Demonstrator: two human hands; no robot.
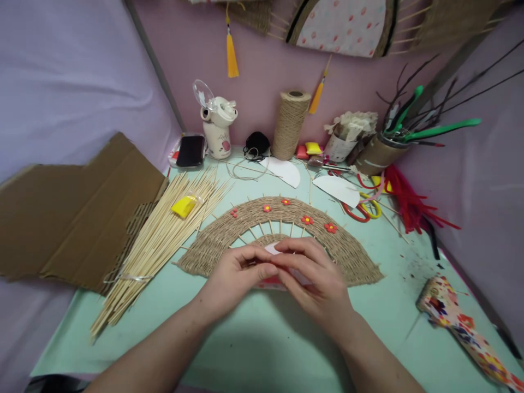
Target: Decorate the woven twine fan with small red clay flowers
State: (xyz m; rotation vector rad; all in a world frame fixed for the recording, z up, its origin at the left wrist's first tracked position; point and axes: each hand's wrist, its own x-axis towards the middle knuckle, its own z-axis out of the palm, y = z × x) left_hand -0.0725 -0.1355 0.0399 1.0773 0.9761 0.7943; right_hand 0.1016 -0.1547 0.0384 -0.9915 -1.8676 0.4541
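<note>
A woven jute fan [352,254] with small red flowers [307,220] along its arc lies flat on the mint green table [254,338]. Both my hands meet at the fan's lower middle. My left hand [235,273] and my right hand [317,275] have their fingers pinched together around a small red and white piece [272,281], mostly hidden under my fingers. I cannot make out exactly what the piece is.
A bundle of bamboo sticks [159,240] with a yellow packet [184,206] lies left, beside cardboard [77,213]. At the back stand a twine spool [290,124], a white cup [218,128], a phone [190,150], scissors [364,210] and a tool holder [379,153]. A patterned object [462,327] lies right.
</note>
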